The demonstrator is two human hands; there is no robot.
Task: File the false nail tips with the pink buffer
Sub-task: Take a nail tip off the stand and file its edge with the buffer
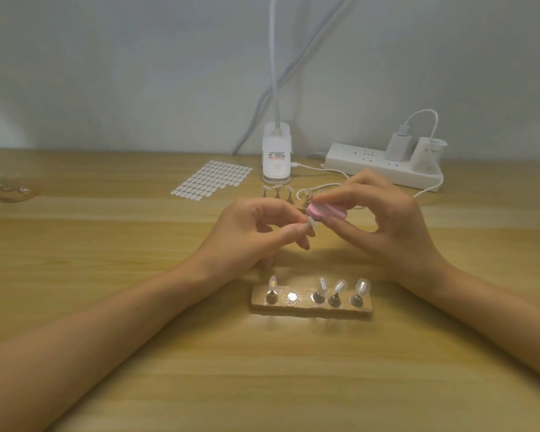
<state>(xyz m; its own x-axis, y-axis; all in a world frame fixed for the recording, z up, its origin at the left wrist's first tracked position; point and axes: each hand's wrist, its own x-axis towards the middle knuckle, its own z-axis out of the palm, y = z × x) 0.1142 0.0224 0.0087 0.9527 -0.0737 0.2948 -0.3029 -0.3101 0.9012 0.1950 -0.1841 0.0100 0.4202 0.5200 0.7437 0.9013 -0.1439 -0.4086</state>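
Note:
My left hand (pixel 256 232) pinches a clear false nail tip (pixel 313 224) between thumb and fingers above the table. My right hand (pixel 384 222) grips the pink buffer (pixel 325 211), whose left end touches that tip. Below the hands a wooden holder (pixel 312 308) carries several clear nail tips on metal stands (pixel 363 288); one metal base in it (pixel 292 297) stands bare. More tips on stands (pixel 278 192) sit farther back, partly hidden by my hands.
A sheet of white adhesive tabs (pixel 212 179) lies at the back centre. A clamp lamp base (pixel 276 154), a white cable and a power strip (pixel 384 165) with plugs stand by the wall. Another wooden holder (pixel 7 185) lies at the far left.

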